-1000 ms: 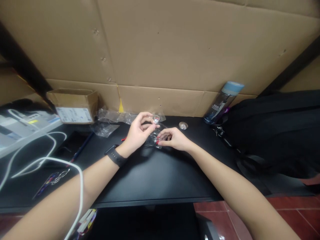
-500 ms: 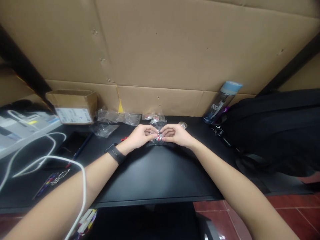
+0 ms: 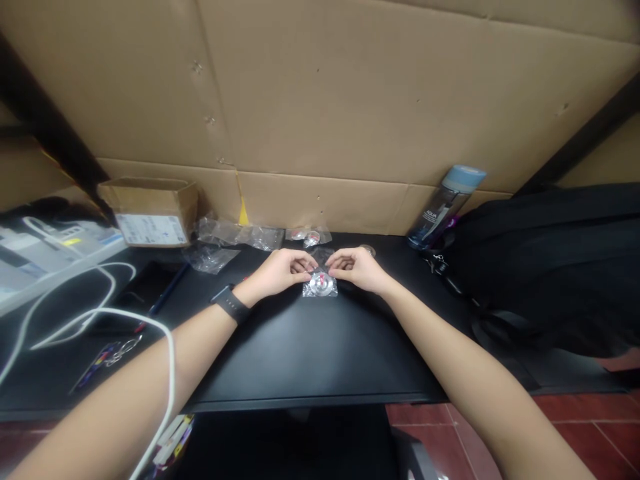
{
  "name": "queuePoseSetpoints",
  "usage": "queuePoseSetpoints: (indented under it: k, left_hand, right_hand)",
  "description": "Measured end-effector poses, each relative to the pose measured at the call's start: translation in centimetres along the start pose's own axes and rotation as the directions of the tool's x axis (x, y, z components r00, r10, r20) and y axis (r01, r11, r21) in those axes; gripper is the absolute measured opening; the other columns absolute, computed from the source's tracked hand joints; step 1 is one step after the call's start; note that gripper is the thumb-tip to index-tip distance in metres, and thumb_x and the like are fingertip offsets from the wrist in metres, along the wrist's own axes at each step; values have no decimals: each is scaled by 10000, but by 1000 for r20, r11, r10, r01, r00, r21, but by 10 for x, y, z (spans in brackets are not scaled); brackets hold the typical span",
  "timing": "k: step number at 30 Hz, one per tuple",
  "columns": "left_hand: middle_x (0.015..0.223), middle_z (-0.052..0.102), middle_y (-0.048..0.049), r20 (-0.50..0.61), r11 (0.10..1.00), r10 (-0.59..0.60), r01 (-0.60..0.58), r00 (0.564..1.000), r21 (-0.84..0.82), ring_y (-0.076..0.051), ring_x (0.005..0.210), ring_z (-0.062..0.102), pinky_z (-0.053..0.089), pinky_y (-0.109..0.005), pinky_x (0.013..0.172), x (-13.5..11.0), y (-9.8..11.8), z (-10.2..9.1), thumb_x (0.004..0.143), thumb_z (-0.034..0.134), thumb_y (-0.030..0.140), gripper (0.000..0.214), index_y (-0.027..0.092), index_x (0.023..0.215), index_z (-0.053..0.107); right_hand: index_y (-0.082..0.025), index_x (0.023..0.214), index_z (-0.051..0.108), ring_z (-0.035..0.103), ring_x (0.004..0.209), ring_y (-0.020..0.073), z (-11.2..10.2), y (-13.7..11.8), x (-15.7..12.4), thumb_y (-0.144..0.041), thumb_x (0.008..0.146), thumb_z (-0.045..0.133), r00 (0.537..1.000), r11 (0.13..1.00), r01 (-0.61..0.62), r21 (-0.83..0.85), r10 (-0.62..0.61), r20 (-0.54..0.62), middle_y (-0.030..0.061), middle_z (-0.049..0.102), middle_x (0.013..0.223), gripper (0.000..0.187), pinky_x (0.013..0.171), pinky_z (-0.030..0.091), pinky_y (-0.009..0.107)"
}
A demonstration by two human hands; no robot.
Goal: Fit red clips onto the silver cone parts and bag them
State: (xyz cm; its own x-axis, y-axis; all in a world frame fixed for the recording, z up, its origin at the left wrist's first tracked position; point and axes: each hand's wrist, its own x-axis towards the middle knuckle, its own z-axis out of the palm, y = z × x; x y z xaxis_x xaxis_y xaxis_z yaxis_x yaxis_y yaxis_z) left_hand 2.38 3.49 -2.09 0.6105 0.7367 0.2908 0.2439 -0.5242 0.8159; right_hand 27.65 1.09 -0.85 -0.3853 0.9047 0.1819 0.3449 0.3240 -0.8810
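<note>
Between my hands is a small clear plastic bag (image 3: 307, 291) with a round silver disc (image 3: 327, 287) in it; a red mark shows near the disc's middle. My left hand (image 3: 280, 272) pinches the bag's upper left side, thumb and fingers together. On the other side my right hand (image 3: 361, 268) has its fingertips closed at the bag's upper right. The disc sits below the fingertips, towards me. Just behind, another bagged silver disc (image 3: 312, 239) lies on the black table (image 3: 280, 347).
Crumpled clear bags (image 3: 213, 259) lie to the left, near an open cardboard box (image 3: 150, 210). A white cable (image 3: 170, 360) crosses over my left forearm. At the right stand a blue-capped bottle (image 3: 440, 203) and a black backpack (image 3: 545, 267). A cardboard wall (image 3: 320, 120) rises behind.
The disc in the bag, half covered by my fingers before, now shows face up below them. My hands have moved slightly apart.
</note>
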Motion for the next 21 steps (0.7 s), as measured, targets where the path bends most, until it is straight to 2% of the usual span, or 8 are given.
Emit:
queuePoseSetpoints:
  k: [4, 7, 10, 14, 18, 21]
  left_hand:
    - [862, 806, -13, -7, 979, 33, -31, 999, 200, -184, 796, 760, 575, -297, 782, -3, 4, -2, 878, 733, 253, 70, 232, 902, 796]
    - [882, 814, 2, 20, 949, 69, -72, 997, 307, -190, 853, 771, 556, -298, 841, -4, 5, -5, 900, 689, 212, 124, 239, 840, 794]
    - [931, 815, -4, 67, 906, 142, -157, 988, 394, -191, 907, 765, 537, -294, 870, -2, 3, -7, 907, 665, 173, 149, 230, 834, 782]
    - [930, 797, -25, 153, 823, 233, -279, 960, 494, -194, 918, 735, 518, -308, 879, 0, 0, -8, 907, 623, 111, 183, 218, 857, 763]
    - [975, 782, -43, 162, 779, 254, -302, 953, 549, -211, 954, 711, 507, -333, 906, -1, 6, -7, 877, 590, 85, 206, 209, 869, 754]
    - [1000, 780, -60, 146, 765, 254, -291, 956, 574, -236, 972, 706, 497, -363, 922, -4, 16, -5, 890, 608, 166, 161, 209, 908, 762]
  right_hand:
    - [-165, 814, 786, 675, 657, 160, -3, 6, 2, -324, 784, 824, 998, 986, 57, -157, -56, 10, 49, 767, 758, 166, 662, 542, 296]
    - [-183, 794, 798, 685, 708, 166, -7, 9, 2, -300, 807, 809, 989, 962, 147, -230, -137, 58, 54, 774, 823, 119, 694, 536, 296]
    - [-202, 797, 802, 708, 799, 179, -10, 8, 2, -295, 838, 789, 968, 935, 242, -257, -215, 131, 53, 767, 876, 103, 767, 545, 309]
    - [-226, 831, 814, 717, 846, 181, -11, 3, 0, -221, 894, 714, 944, 907, 308, -288, -254, 211, 47, 760, 917, 118, 823, 551, 321]
    - [-227, 841, 816, 715, 854, 178, -11, -1, -3, -96, 858, 653, 932, 869, 345, -354, -273, 239, 42, 759, 944, 209, 829, 547, 310]
    - [-221, 817, 808, 717, 876, 191, -11, -3, -4, -124, 848, 678, 935, 852, 342, -397, -267, 234, 45, 772, 970, 165, 855, 542, 321]
